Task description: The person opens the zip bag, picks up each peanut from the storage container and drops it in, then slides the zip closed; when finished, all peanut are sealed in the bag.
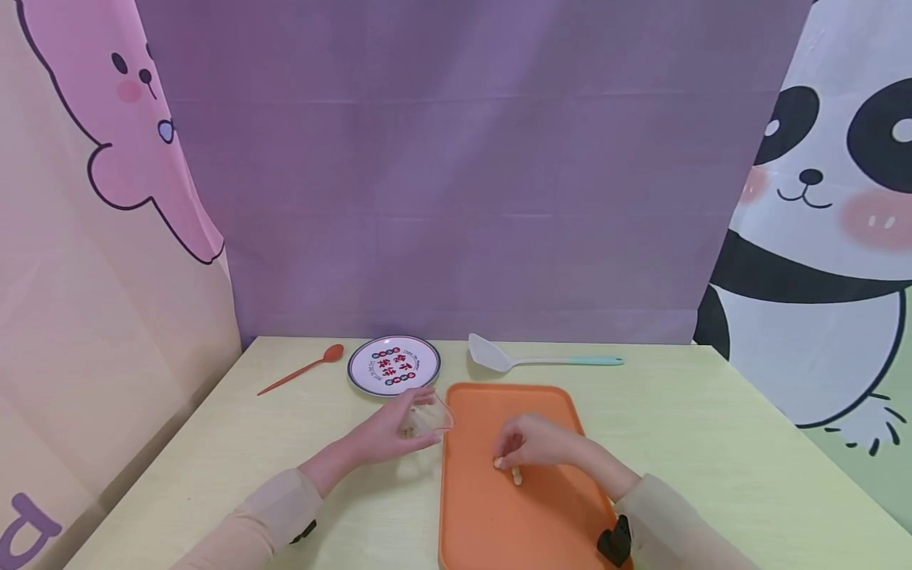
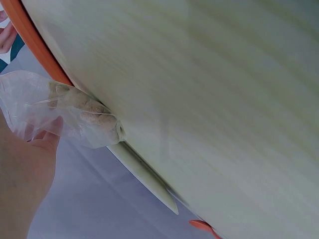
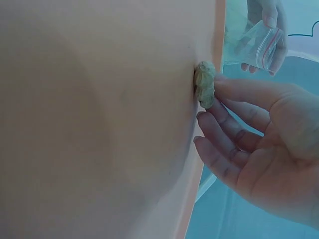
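Note:
My left hand (image 1: 388,427) grips a clear zip bag (image 1: 427,418) with a red seal line at the tray's left edge. Several peanuts (image 2: 92,112) lie in the bottom of the bag in the left wrist view. Over the orange tray (image 1: 477,514), my right hand (image 1: 534,442) is lowered with its fingertips close to the surface, pinching a peanut (image 1: 499,462). Another peanut (image 1: 516,476) lies on the tray just below that hand. In the right wrist view one ridged peanut shell (image 3: 204,84) overlaps the thumb tip.
Behind my left hand stands a white plate (image 1: 363,370) with a dark rim and red lettering. A red spoon (image 1: 299,371) lies to its left. At the back, a white spatula (image 1: 492,354) with a pale turquoise handle end lies beyond the tray. A purple curtain (image 1: 463,174) hangs behind the table.

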Demonstrator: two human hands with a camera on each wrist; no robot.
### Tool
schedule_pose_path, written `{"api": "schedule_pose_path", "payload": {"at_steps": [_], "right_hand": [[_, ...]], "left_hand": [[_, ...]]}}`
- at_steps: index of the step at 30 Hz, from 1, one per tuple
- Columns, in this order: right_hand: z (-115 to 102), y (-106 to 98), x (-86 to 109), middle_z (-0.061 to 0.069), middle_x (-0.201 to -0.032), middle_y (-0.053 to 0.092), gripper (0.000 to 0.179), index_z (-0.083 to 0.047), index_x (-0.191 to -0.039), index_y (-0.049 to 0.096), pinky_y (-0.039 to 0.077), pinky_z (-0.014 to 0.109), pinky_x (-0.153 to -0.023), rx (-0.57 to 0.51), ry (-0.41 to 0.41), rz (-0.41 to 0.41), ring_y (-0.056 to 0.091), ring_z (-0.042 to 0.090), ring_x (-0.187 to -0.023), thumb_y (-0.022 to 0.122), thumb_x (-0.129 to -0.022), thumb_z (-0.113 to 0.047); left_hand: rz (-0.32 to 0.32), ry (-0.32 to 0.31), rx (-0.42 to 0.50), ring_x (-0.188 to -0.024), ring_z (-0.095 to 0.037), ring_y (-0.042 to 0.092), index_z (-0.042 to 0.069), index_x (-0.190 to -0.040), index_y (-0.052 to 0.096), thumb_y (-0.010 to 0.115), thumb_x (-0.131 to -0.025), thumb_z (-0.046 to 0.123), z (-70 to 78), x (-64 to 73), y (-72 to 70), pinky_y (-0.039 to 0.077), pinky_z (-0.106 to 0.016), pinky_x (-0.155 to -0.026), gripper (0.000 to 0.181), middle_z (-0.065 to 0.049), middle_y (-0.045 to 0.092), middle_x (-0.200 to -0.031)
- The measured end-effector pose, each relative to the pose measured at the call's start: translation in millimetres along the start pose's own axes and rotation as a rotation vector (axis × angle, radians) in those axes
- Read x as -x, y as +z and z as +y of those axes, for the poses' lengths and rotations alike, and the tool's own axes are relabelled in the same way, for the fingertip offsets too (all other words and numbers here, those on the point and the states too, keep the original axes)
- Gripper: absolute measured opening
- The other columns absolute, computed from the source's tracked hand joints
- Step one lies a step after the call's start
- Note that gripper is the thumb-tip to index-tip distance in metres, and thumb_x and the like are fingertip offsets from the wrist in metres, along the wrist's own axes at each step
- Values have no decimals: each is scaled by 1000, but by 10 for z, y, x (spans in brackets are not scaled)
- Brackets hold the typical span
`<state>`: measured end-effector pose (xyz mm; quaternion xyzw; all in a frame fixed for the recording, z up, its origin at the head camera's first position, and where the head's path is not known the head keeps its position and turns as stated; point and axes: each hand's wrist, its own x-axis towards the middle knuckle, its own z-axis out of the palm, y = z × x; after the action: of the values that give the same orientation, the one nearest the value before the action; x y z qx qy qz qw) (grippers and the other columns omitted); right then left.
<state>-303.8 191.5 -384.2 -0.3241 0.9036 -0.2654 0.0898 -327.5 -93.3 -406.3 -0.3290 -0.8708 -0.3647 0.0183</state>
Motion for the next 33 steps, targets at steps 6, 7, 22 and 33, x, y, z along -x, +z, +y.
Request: {"api": "schedule_pose_path", "payload": {"at_steps": [6,7,22,33], "right_hand": [[28,-2,-25,-4,-80,67,7,-9,-83,71,49,21,-69,40,-9,50,58,7,-75,72,-82,-15],[34,-3,-29,-4,-79,67,6,-8,-83,71,49,21,-68,46,-9,62,58,8,-75,71,-82,-14],[81,-8,-40,-2,-77,67,8,-8,-80,70,45,19,-60,68,43,167,53,5,-68,72,-81,-16],[75,-9,4,-1,-71,68,14,-7,-77,73,41,20,-55,67,103,180,49,5,-63,74,-80,-20]], "left_hand": [[-2,-2,3,-132,-20,41,13,-142,33,68,-83,43,-9,-2,4,33,-44,-110,76,-2,45,-141],[-2,0,7,-131,-20,41,12,-142,33,68,-83,43,-9,-3,5,33,-44,-110,76,-3,45,-141],[-12,-4,15,-132,-20,42,9,-143,31,68,-84,41,14,5,-5,32,-44,-111,77,-3,44,-142],[-6,12,12,-131,-19,43,10,-143,31,67,-83,45,-3,-1,-1,33,-43,-110,78,-3,44,-143]]}}
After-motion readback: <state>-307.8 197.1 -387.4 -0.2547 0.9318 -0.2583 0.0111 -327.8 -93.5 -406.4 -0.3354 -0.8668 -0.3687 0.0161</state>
